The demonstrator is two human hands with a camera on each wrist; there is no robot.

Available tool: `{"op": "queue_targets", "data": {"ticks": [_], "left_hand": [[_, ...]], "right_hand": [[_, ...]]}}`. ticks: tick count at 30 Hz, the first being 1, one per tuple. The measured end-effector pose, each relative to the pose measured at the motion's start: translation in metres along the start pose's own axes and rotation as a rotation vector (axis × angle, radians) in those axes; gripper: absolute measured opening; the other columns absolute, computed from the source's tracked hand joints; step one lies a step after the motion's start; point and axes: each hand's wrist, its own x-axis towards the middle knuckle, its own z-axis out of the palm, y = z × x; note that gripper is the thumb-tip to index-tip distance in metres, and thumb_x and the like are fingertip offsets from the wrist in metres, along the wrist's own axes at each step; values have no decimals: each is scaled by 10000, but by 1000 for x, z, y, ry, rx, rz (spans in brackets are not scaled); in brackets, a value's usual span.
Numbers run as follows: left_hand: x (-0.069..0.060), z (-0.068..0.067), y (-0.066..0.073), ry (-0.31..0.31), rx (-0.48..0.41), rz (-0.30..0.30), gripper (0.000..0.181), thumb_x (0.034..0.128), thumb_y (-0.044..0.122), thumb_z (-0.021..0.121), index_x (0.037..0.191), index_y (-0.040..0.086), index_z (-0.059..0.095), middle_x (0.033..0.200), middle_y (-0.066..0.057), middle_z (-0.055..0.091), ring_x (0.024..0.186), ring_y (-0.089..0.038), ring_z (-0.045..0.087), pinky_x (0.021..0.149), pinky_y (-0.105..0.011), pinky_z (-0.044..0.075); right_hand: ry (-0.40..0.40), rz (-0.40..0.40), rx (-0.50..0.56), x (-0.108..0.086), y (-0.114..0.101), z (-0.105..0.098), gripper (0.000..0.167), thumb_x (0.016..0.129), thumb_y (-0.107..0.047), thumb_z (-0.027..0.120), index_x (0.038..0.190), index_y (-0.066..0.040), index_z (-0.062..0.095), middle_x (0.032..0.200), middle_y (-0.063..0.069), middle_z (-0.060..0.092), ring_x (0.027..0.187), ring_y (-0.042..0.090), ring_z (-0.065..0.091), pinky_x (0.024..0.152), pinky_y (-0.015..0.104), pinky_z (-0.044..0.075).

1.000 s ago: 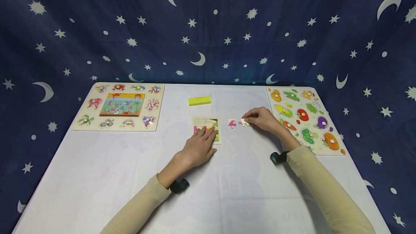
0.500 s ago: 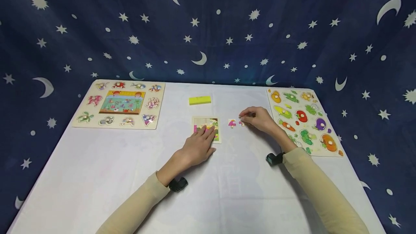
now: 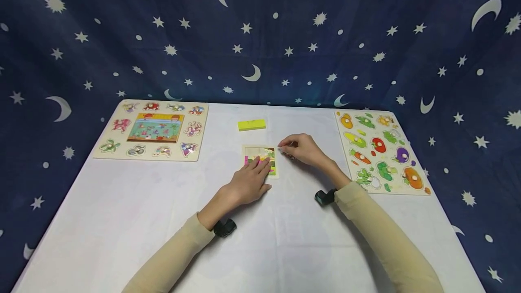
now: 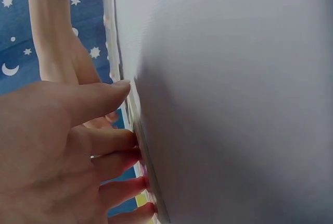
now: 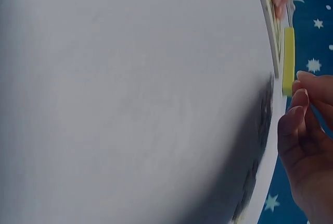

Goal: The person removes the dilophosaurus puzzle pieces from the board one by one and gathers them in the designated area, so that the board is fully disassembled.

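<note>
My left hand (image 3: 248, 185) rests its straight fingers on a small framed jigsaw puzzle (image 3: 260, 147), hiding much of its lower picture. In the left wrist view its fingers (image 4: 117, 161) lie along the frame's edge. My right hand (image 3: 304, 150) is just right of the frame, thumb and index finger pinched together. A small dark edge at the fingertips looks like a puzzle piece (image 3: 279, 148), mostly hidden by the fingers. Below that hand, loose puzzle pieces (image 5: 265, 112) lie on the table, largely covered in the head view.
A yellow block (image 3: 252, 125) lies behind the frame. At the left back is a sea-animal peg puzzle board (image 3: 151, 153); at the right, a vegetable peg puzzle board (image 3: 390, 155). A dark curtain with moons and stars (image 3: 260, 49) hangs behind the white table (image 3: 260, 248).
My right hand has moved left from the loose pieces to beside the frame, its fingertips pinched throughout. My left hand has stayed on the frame.
</note>
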Motion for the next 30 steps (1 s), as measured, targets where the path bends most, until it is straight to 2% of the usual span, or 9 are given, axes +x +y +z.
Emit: {"op": "queue_targets", "data": {"ticks": [4, 14, 23, 30], "left_hand": [[1, 2, 2, 11, 13, 4, 660, 1067, 389, 542, 1594, 36, 360, 1692, -95, 292, 1567, -357, 248, 1234, -502, 318], [1, 3, 3, 21, 37, -9, 661, 1066, 390, 545, 1591, 33, 364, 1690, -92, 297, 1565, -358, 253, 1233, -499, 321], [1, 0, 1, 11, 32, -5, 656, 1069, 377, 540, 1595, 31, 355, 1693, -95, 290, 1564, -356, 255, 1232, -503, 320], [1, 0, 1, 16, 15, 7, 658, 1067, 377, 546, 1594, 30, 357, 1688, -103, 298, 1561, -367, 260, 1228, -510, 324]], "right_hand": [[-23, -25, -20, 6, -3, 8, 170, 960, -135, 707, 1096, -93, 801, 1015, 80, 753, 686, 158, 605, 601, 262, 517], [-56, -85, -47, 19, -6, 18, 185, 943, -80, 712, 1105, -74, 800, 954, 71, 742, 741, 164, 560, 656, 272, 471], [-110, -52, -9, 22, -9, 16, 191, 936, -94, 721, 1112, -45, 774, 910, 73, 683, 683, 146, 563, 630, 263, 479], [-114, -43, -15, 24, -9, 16, 192, 959, -157, 709, 1106, -41, 750, 1036, 111, 680, 816, 183, 583, 665, 265, 504]]}}
